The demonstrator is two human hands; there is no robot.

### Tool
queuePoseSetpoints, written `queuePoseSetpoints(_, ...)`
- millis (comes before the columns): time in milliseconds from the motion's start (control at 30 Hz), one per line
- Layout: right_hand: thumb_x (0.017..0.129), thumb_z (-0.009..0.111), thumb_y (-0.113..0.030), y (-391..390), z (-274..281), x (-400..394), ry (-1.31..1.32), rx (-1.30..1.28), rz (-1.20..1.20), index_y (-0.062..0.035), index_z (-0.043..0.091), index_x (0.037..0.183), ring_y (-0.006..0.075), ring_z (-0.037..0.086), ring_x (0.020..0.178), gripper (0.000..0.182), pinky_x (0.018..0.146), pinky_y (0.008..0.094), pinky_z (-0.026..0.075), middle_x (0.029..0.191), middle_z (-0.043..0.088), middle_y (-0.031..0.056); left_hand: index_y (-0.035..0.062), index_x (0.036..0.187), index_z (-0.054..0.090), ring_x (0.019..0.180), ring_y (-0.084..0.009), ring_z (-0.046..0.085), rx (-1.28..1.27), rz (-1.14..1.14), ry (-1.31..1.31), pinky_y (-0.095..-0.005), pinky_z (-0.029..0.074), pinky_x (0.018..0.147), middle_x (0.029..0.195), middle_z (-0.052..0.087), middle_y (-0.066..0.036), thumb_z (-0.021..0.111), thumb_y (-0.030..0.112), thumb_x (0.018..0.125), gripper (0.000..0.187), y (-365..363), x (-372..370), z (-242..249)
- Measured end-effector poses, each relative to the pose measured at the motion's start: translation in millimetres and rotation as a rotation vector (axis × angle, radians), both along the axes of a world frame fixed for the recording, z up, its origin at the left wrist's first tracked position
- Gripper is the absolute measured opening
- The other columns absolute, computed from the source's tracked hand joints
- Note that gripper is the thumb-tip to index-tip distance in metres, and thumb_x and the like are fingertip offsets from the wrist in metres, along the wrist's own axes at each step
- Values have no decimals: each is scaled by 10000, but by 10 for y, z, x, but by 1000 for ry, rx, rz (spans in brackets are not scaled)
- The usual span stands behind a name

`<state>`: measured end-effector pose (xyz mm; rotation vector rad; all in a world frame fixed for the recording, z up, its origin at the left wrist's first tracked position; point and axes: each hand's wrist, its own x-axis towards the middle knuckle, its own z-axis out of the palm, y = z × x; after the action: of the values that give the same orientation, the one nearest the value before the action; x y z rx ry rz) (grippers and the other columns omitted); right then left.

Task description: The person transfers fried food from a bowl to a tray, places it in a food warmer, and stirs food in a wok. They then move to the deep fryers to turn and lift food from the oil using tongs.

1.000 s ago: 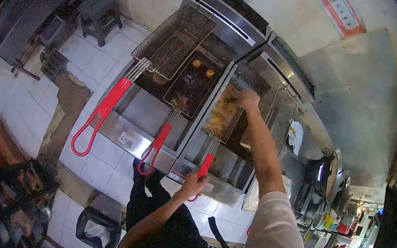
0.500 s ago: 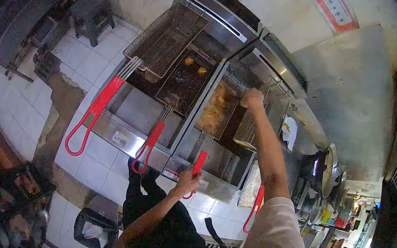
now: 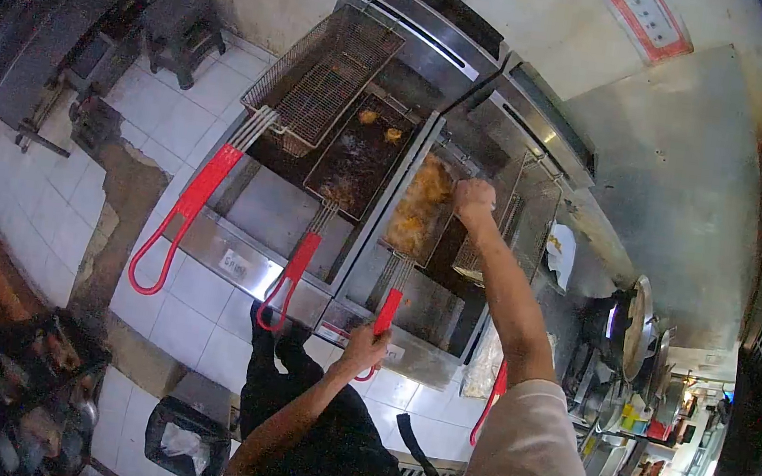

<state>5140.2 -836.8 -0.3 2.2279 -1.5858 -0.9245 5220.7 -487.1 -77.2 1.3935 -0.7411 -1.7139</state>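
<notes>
Head view: the left fingers (image 3: 374,338) are wrapping closed around the red handle (image 3: 389,309). The right fingers (image 3: 467,194) are curling, their opening and any hold unclear. Just beside them, golden food (image 3: 420,207) is frying in the basket (image 3: 440,236), lifting out remaining undone.

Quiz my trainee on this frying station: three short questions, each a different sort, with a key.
1. Multiple choice: what does the left hand grip?
A) A stool
B) A red handle
C) A white bag
2. Count: how many golden pieces show in the lowered basket of the left fryer?
3. True or false: the right hand is over the right fryer, beside the golden food.

Key: 1 B; 2 two; 3 true.
</notes>
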Motion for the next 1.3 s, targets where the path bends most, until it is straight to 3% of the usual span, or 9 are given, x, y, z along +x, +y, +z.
queuePoseSetpoints(300,796,573,-230,167,36,33,-61,-19,33,-113,695,896,229,657,839,196,645,383,545,893,677,67,3,758,529,367,-181,544,3,31,31,-329,429,351,461,499,-62,533,207,877,236,-18,-23,39)
queuePoseSetpoints(433,782,604,-236,123,-241,-2,-88,71,-236,-94,683,932,228,641,903,221,696,349,534,935,667,90,-2,737,537,373,-188,547,24,30,62,-333,420,346,472,506,-65,537,207,871,248,-9,-76,-98)
queuePoseSetpoints(600,788,595,-248,622,283,101,-279,134,-284,-76,660,989,267,622,955,273,750,358,525,1001,645,120,-12,782,545,392,-201,560,36,-34,24,-353,428,356,518,535,-81,538,221,867,248,-68,-158,-358)
queuePoseSetpoints(767,772,561,-185,1052,-6,-83,-374,75,-357,-82,649,1020,238,572,1063,283,811,364,503,1105,608,110,-3,822,539,399,-207,565,-32,-60,-5,-351,437,365,544,547,-87,529,239,865,246,-117,-11,-201)
queuePoseSetpoints(833,772,556,-183,987,-11,-122,-366,92,-351,-90,653,1010,243,585,1039,273,807,370,505,1082,618,110,5,833,533,398,-201,563,-42,-105,-121,-348,437,363,538,540,-80,526,241,865,238,-132,25,-133)
queuePoseSetpoints(967,762,568,-181,959,329,105,-360,165,-375,-105,667,969,242,614,980,242,776,377,515,994,653,91,35,831,525,415,-181,555,72,-95,-9,-333,451,369,527,510,-46,559,248,873,220,-87,103,-54)
queuePoseSetpoints(1133,740,594,-194,789,-528,-7,-319,8,-262,-114,698,851,246,641,904,172,708,366,533,906,674,79,10,862,545,395,-190,571,-11,-119,-17,-337,448,382,516,546,-62,524,228,865,219,-37,128,-200)
queuePoseSetpoints(1167,738,597,-196,812,-599,-36,-324,-43,-233,-118,703,828,247,645,892,160,693,365,535,896,676,78,5,783,555,392,-192,569,15,-104,-26,-335,441,376,484,528,-52,523,220,868,233,-33,114,-203)
queuePoseSetpoints(1300,750,594,-182,715,-337,-87,-322,-26,-253,-107,702,843,257,654,867,161,670,356,539,896,672,113,31,831,512,402,-164,520,17,-128,64,-318,438,373,546,498,-32,557,195,875,175,-30,138,-222)
